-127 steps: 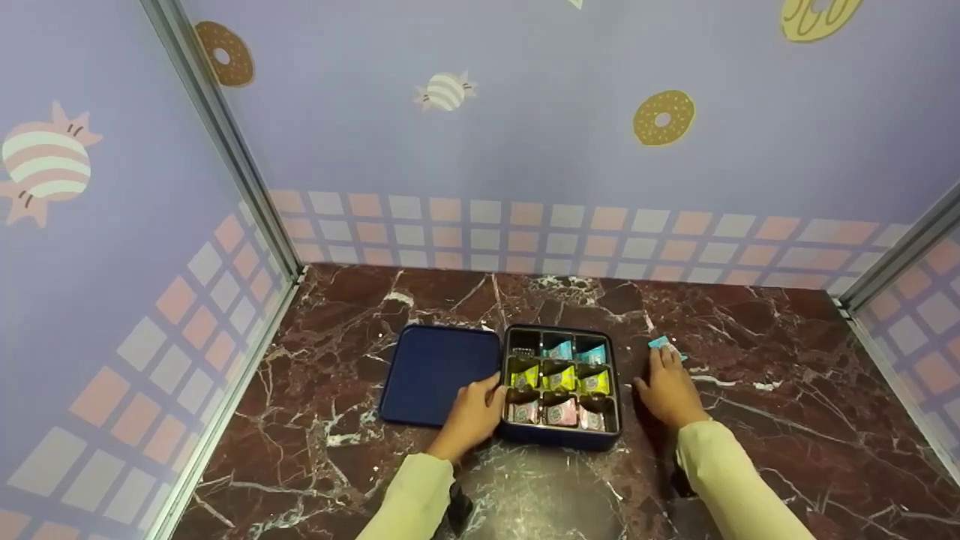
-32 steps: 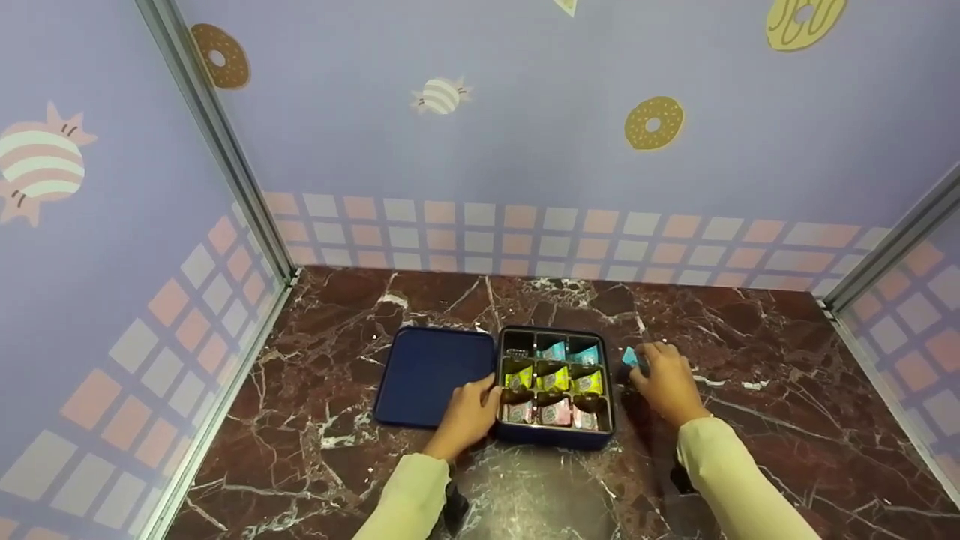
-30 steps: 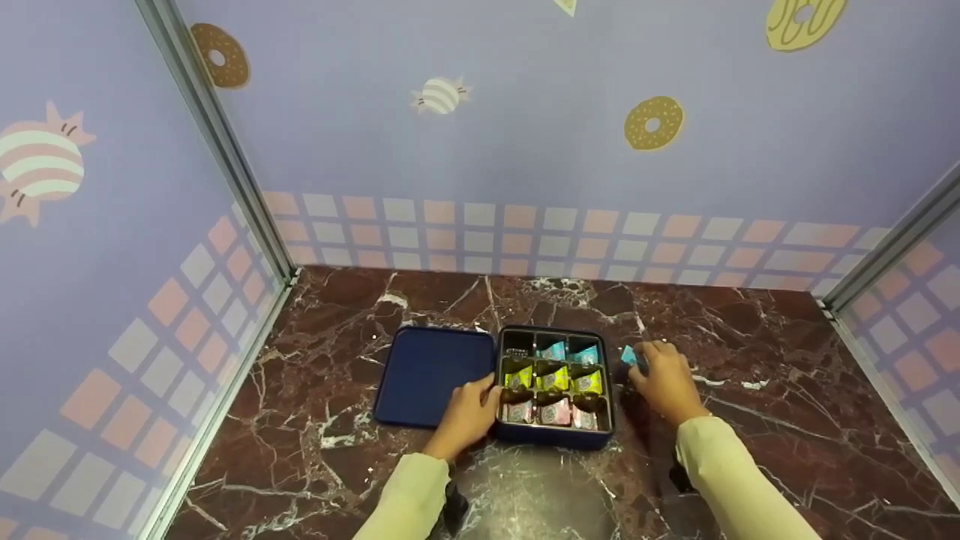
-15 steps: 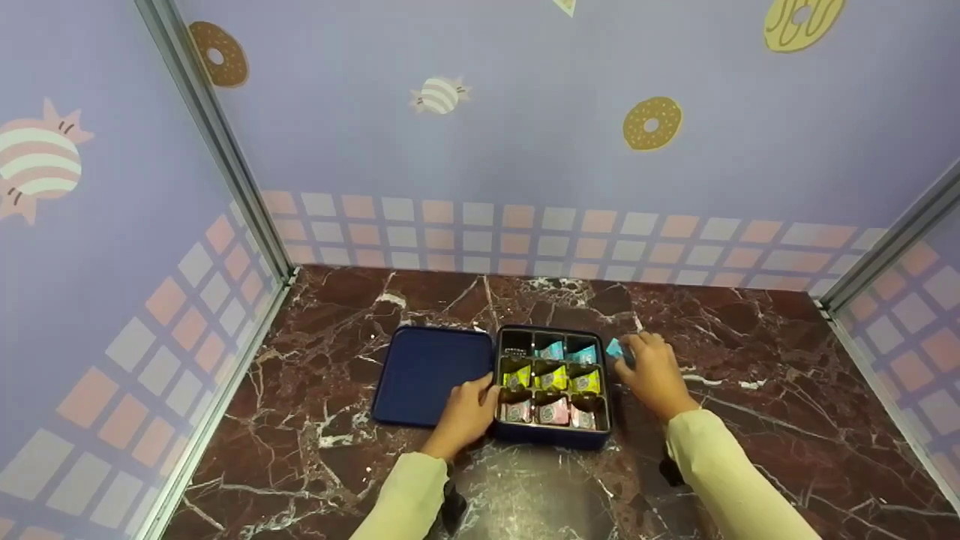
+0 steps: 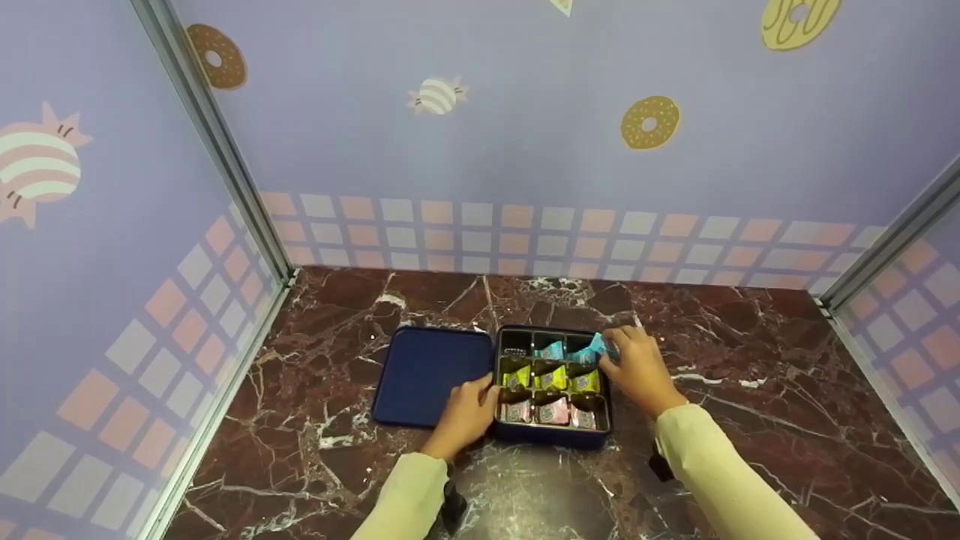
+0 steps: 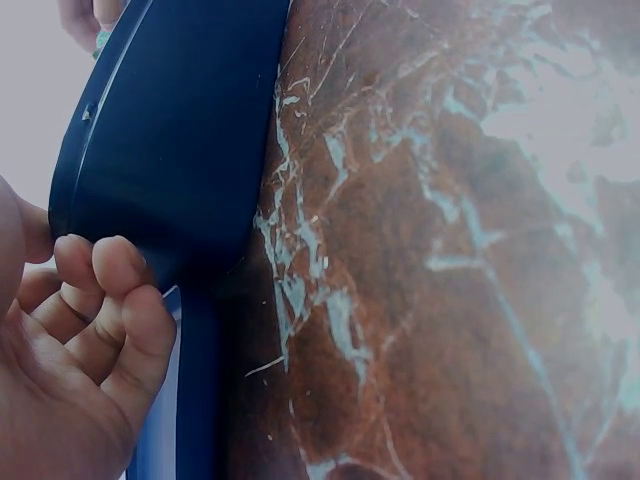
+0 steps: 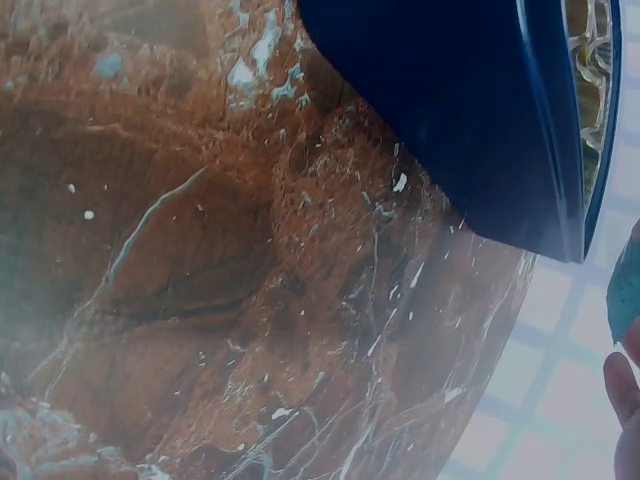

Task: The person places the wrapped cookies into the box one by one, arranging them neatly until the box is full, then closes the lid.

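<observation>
— Where is the blue candy packet (image 5: 598, 344)?
— The right hand (image 5: 634, 365) pinches it over the candy box (image 5: 553, 434), at the far right compartment.
— And the left hand (image 5: 466, 413)?
— Its grip curls on the box's left wall — beside the lid (image 5: 429, 371).

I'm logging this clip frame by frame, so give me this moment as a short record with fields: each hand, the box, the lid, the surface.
left hand: grips the box's left edge
right hand: pinches a blue sweet over the back right corner
box: dark blue, open, nine compartments, blue, yellow and pink rows
lid: flat, left of the box
surface: dark red marble
</observation>
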`<state>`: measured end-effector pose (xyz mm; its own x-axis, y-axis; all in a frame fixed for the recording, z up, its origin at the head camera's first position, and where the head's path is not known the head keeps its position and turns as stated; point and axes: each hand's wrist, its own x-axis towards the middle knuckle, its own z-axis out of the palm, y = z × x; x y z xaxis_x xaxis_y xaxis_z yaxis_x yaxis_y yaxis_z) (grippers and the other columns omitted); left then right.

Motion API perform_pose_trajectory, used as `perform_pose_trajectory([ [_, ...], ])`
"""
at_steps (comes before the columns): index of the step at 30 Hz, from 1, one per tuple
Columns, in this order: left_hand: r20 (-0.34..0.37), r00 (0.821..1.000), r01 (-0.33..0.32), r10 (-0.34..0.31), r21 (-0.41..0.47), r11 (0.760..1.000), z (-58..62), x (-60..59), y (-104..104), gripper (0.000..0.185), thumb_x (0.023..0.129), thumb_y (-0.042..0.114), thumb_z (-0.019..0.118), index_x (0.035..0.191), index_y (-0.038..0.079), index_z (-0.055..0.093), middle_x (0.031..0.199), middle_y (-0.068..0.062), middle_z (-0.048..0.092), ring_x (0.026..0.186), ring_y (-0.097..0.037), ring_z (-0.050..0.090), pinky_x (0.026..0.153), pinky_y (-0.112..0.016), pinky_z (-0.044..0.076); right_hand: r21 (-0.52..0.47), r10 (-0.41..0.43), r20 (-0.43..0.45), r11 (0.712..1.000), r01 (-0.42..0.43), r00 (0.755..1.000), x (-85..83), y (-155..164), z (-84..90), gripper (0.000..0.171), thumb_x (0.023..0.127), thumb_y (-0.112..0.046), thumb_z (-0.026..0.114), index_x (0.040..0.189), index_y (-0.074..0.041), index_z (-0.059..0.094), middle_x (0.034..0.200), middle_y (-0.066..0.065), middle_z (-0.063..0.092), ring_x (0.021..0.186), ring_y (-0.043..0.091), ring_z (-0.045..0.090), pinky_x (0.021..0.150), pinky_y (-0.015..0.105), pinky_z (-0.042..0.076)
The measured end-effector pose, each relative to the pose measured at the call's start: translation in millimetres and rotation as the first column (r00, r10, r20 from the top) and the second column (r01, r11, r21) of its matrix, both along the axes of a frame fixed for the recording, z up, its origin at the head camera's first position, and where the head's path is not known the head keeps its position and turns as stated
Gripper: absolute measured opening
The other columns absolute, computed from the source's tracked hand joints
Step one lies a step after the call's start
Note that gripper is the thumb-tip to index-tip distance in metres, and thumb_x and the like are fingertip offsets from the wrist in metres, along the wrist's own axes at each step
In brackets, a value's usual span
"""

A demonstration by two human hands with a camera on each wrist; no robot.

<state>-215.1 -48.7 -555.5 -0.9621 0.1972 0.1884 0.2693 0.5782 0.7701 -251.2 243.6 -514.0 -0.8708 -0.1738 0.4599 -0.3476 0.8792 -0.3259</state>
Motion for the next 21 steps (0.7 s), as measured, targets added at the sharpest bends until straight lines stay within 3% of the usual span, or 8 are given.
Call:
perform_pose_trajectory([
  [7, 0.012, 1.000, -0.004, 0.004, 0.003, 1.000, 0.6, 0.6, 0.3, 0.038, 0.096, 0.016, 0.054, 0.127, -0.006, 0.059, 0.116, -0.022, 0.067, 0.106, -0.033, 0.066, 0.090, -0.047, 0.051, 0.011, 0.029, -0.017, 1.000, -0.029, 0.999, -0.9, -7.4, 3.8, 0.025, 0.076, -0.008, 0.074, 0.099, -0.004, 0.067, 0.095, 0.013, 0.064, 0.094, 0.034, 0.058, 0.081, 0.049, 0.042],
  [21, 0.009, 1.000, 0.000, 0.000, 0.004, 1.000, 1.3, 1.3, 0.6, 0.037, 0.096, 0.015, 0.054, 0.127, -0.005, 0.059, 0.113, -0.021, 0.068, 0.103, -0.030, 0.067, 0.087, -0.046, 0.051, 0.054, 0.089, 0.021, 0.994, -0.090, 0.996, -5.1, -31.9, 9.3, 0.028, 0.078, -0.011, 0.075, 0.104, -0.005, 0.066, 0.099, 0.011, 0.065, 0.095, 0.031, 0.057, 0.083, 0.049, 0.043],
])
